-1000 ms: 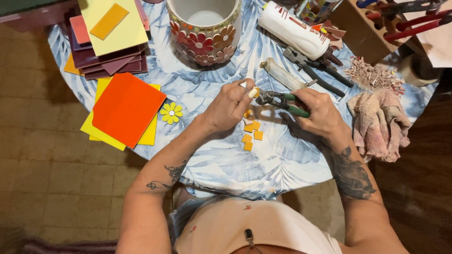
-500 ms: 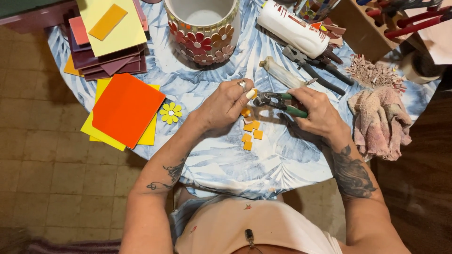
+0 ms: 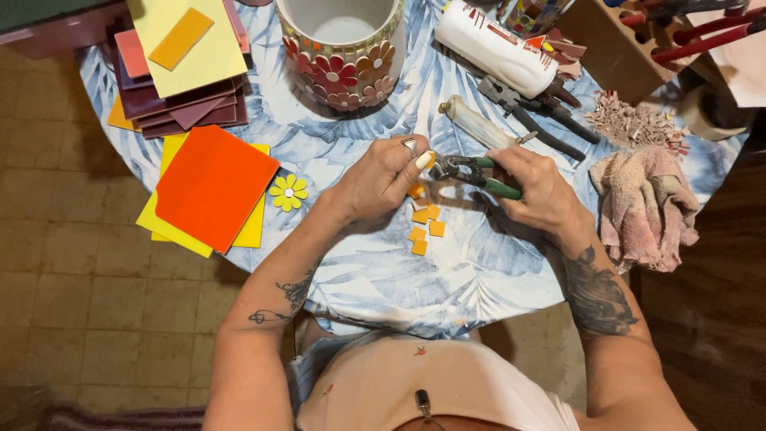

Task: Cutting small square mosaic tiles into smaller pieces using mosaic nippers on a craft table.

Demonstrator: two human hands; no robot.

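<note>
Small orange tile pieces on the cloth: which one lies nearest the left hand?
The small orange tile piece just under the left hand, apart from the lower cluster of orange pieces.

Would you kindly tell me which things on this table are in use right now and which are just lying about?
In use:
left hand
right hand
green-handled nippers
small orange tile pieces

Lying about:
flowered pot
orange sheet
pink rag
white tube
yellow flower

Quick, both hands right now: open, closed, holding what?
Left hand: closed, pinching a small yellow tile piece at the nipper's head.
Right hand: closed around the green-handled tile nippers.
</note>
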